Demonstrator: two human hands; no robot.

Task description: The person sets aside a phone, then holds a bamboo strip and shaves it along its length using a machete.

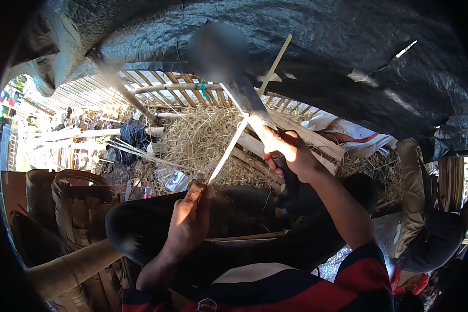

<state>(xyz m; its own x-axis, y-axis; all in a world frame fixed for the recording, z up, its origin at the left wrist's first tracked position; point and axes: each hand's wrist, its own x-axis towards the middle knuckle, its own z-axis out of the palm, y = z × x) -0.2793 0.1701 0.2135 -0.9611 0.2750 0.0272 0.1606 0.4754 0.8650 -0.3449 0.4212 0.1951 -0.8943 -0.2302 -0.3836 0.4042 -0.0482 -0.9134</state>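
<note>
My left hand (pixel 191 210) is closed around the lower end of a thin, pale bamboo strip (pixel 228 153). The strip slants up and right, passes the blade, and its far end stands out against the dark tarp. In my right hand (pixel 292 154) is a large knife (pixel 247 99) with a broad grey blade pointing up and left. Its dark handle shows below my fingers. Blade and strip cross just above my right hand; whether the edge bites into the strip I cannot tell. Both hands are above my dark-clothed legs.
Bamboo shavings (pixel 192 138) are heaped beyond my legs, with split bamboo pieces (pixel 309 135) to the right. Woven bamboo baskets (pixel 80 200) and a thick bamboo pole (pixel 73 268) stand at left. A black tarp (pixel 327 36) hangs overhead, with a slatted bamboo fence (pixel 177 88) behind.
</note>
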